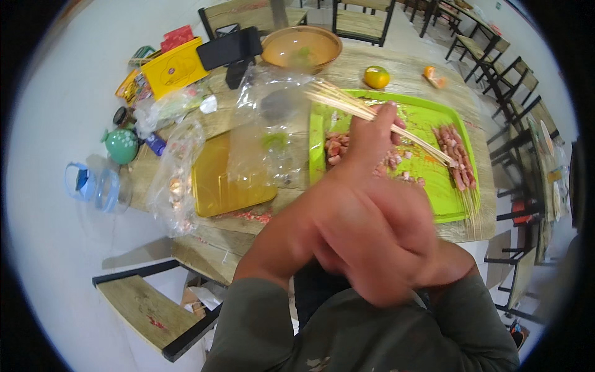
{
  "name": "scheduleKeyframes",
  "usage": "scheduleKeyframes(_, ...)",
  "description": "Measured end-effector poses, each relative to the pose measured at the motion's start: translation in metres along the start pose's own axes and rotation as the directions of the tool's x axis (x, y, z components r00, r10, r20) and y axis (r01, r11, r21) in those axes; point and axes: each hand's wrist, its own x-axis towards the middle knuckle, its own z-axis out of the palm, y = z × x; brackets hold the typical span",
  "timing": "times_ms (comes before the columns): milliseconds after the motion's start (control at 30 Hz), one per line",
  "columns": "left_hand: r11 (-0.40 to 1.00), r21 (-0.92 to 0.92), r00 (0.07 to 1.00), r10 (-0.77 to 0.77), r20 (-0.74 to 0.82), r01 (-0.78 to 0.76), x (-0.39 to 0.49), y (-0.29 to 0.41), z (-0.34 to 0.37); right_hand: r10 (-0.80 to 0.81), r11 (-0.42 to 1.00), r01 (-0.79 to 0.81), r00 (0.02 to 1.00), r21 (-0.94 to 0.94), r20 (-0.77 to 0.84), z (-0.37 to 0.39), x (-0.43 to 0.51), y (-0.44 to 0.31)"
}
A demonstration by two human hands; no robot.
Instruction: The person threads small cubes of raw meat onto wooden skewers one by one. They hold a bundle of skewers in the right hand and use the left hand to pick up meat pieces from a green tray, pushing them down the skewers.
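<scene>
My left hand (374, 137) is closed around a bundle of bamboo skewers (341, 104) above a green tray (399, 97). The bundle slants from upper left to lower right, its lower ends over skewered meat (455, 156) at the tray's right side. Loose cubes of raw meat (334, 148) lie at the tray's left, partly behind the hand, with small pale pieces (409, 176) near its middle. Close to the camera, my right hand (390, 228) is blurred and bent in across my left forearm. Its fingers cannot be made out, nor whether it holds anything.
Left of the tray lie a clear plastic bag (274, 125) and a yellow plastic lid (232, 186). Behind stand a brown bowl (302, 39), a phone (230, 48) on a stand and a yellow box (176, 67). An orange-green citrus fruit (376, 77) sits beyond the tray.
</scene>
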Motion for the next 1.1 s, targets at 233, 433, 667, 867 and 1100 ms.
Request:
scheduleKeyframes(233,0.992,0.030,0.992,0.127,-0.012,-0.126,-0.005,0.009,-0.014,-0.528,0.558,0.455,0.840,-0.694,0.126,0.000,0.070,0.104)
scheduleKeyframes(433,0.980,0.181,0.997,-0.075,-0.027,0.078,-0.019,0.021,-0.008,-0.541,0.386,0.283,0.840,-0.878,0.033,-0.055,-0.013,0.070)
scheduleKeyframes(667,0.982,0.130,0.897,-0.181,0.403,0.140,-0.018,0.014,-0.019,-0.444,0.253,-0.183,0.850,-0.950,-0.282,-0.126,-0.091,0.033)
scheduleKeyframes(867,0.939,0.322,0.817,-0.277,0.505,0.119,-0.025,0.013,-0.014,0.282,0.661,-0.497,0.859,-0.562,-0.427,-0.108,-0.113,0.043)
scheduleKeyframes(1100,0.992,0.123,0.730,-0.089,0.678,0.006,-0.024,0.015,-0.019,0.272,0.885,-0.439,0.757,-0.154,-0.594,-0.100,-0.160,0.058)
